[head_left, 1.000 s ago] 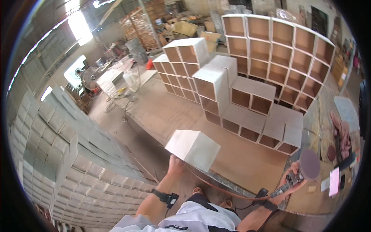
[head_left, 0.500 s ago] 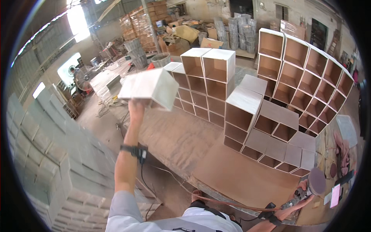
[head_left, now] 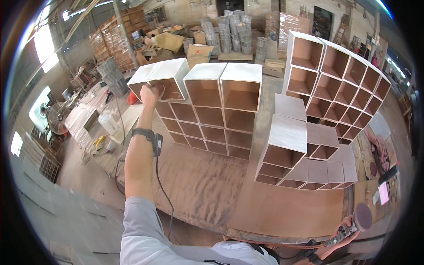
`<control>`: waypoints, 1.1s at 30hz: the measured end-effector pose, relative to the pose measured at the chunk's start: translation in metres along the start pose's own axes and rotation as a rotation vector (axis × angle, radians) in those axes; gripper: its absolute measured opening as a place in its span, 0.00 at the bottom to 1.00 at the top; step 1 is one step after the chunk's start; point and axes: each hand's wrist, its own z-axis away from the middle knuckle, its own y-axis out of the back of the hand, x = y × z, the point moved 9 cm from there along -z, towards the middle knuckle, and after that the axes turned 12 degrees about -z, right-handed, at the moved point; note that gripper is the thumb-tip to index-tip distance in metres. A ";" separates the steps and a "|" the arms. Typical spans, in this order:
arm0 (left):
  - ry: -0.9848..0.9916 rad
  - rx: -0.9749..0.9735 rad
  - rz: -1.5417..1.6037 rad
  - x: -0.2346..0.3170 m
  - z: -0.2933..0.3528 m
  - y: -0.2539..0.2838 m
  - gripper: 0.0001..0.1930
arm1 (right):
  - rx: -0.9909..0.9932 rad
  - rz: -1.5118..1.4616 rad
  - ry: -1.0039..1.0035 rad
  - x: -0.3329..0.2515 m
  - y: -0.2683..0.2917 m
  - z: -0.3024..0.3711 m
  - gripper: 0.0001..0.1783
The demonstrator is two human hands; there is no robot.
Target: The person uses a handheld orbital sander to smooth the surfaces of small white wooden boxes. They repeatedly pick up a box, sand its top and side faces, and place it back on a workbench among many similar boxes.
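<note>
At the upper left, my left hand (head_left: 151, 93) grips the lower front edge of a white two-compartment box (head_left: 170, 70), where its two openings meet. The box is at the top left end of a stack of white-edged cubby boxes (head_left: 210, 107) with brown insides. Whether its full weight rests on the stack, I cannot tell. Low at the right, my right hand (head_left: 346, 230) is wrapped round a handheld disc sander (head_left: 363, 217), its round purple-grey pad facing up, away from the boxes. A hose runs from the sander along the table's near edge.
Grey-topped boxes (head_left: 316, 171) stand in a stepped pile right of centre. Behind them rises a tall curved wall of cubbies (head_left: 329, 86). A brown board (head_left: 287, 212) lies on the worktable (head_left: 194, 190). Pale stacked boxes (head_left: 66, 216) fill the lower left; a fan (head_left: 57, 117) stands beyond.
My left hand has brought the two-compartment box from mid-air onto the left end of the stack. My right hand still holds the sander low at the right. The view has shifted.
</note>
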 end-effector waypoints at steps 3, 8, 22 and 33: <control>-0.011 -0.057 0.047 0.013 0.002 -0.026 0.20 | 0.015 -0.035 0.028 0.000 -0.003 0.013 0.28; -0.086 -0.151 0.119 0.026 0.006 -0.051 0.21 | 0.069 -0.298 0.132 0.008 -0.017 0.024 0.29; -0.112 -0.131 0.474 -0.027 -0.017 -0.067 0.21 | 0.164 -0.223 0.087 0.021 -0.008 0.011 0.28; -0.243 -0.037 0.660 0.108 0.319 0.024 0.10 | 0.182 -0.264 -0.007 -0.017 0.030 -0.028 0.25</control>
